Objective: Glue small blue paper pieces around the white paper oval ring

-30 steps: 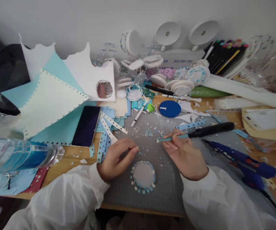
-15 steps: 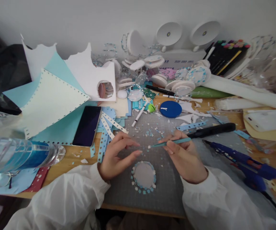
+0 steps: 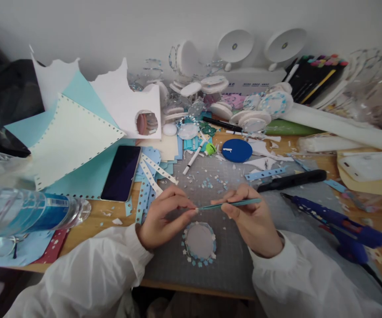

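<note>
Tweezers (image 3: pixel 245 202) have shifted left vs. 0.5 s ago, tips now at L hand (image 3: pixel 164 218), whose thumb-index gap has narrowed. R hand (image 3: pixel 255 225) grips them btwn thumb & fingers, approx. level. L thumb & index are almost together at the tips; can't tell if they pinch anything, too small. Pale round disc (image 3: pixel 199 240), ringed w/ blue & white stars, lies on grey mat (image 3: pixel 227 274) nr front edge of worktop (image 3: pixel 86 234), just below L fingertips. Glue gun (image 3: pixel 338 223) is R of R hand, apart.

I count two white dishes (image 3: pixel 236 46), one glue gun (image 3: pixel 338 222) (plus one pair of tweezers (image 3: pixel 212 206)).
</note>
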The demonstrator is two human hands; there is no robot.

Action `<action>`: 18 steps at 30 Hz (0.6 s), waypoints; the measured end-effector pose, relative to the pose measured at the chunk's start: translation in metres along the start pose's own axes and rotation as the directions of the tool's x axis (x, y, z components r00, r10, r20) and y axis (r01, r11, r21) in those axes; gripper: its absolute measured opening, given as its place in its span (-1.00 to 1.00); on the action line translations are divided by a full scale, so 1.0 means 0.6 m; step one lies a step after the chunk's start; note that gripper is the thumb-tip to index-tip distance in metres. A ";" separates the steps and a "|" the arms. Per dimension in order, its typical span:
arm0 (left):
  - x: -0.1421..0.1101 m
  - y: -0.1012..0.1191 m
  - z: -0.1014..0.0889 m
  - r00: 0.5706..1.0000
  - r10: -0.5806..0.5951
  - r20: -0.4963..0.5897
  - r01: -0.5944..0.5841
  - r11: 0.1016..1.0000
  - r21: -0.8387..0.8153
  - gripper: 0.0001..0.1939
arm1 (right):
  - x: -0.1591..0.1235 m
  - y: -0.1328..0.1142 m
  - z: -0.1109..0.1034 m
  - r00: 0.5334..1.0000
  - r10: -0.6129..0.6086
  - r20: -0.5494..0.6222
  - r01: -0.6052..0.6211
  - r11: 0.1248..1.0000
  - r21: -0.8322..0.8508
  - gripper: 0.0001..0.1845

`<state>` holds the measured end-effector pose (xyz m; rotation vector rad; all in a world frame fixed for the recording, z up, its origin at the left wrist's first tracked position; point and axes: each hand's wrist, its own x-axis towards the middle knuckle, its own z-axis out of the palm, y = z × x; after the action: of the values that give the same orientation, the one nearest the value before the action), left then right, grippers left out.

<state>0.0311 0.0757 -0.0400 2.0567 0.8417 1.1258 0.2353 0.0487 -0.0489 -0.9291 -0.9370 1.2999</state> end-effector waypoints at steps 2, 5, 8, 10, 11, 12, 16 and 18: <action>-0.001 0.000 0.000 1.000 0.004 0.015 -0.004 1.000 -0.003 -0.97 | 0.001 -0.001 0.001 1.000 0.014 0.007 -0.014 1.000 0.014 -0.78; -0.001 -0.001 0.000 1.000 0.003 0.030 -0.003 1.000 -0.013 -0.97 | 0.001 -0.001 0.001 1.000 0.017 0.022 -0.018 0.999 0.046 -0.80; 0.000 -0.002 0.002 0.999 0.006 0.034 -0.006 1.000 -0.016 -0.96 | 0.000 0.001 0.000 1.000 0.018 0.016 -0.019 0.998 0.061 -0.81; 0.000 -0.002 0.002 0.999 0.008 0.035 -0.007 1.000 -0.011 -0.96 | 0.000 0.002 -0.001 0.999 0.029 0.016 -0.030 0.998 0.060 -0.82; -0.001 -0.001 0.001 0.999 0.009 0.037 -0.009 1.000 -0.010 -0.96 | 0.000 0.003 -0.002 0.999 0.033 0.016 -0.034 0.998 0.060 -0.82; -0.001 -0.001 0.001 0.999 0.012 0.039 -0.011 1.000 -0.011 -0.97 | 0.000 0.004 -0.002 0.999 0.036 0.016 -0.036 0.997 0.062 -0.81; -0.002 0.000 0.000 0.999 0.015 0.051 -0.014 0.999 -0.028 -0.97 | 0.000 0.002 -0.001 0.999 0.052 0.011 -0.052 0.996 0.067 -0.81; -0.002 0.000 0.001 0.999 0.016 0.050 -0.014 0.999 -0.036 -0.97 | 0.001 -0.002 0.000 0.998 0.070 -0.003 -0.069 0.994 0.082 -0.80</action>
<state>0.0309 0.0750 -0.0409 2.0565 0.7771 1.0846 0.2357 0.0494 -0.0481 -0.9086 -0.8469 1.3833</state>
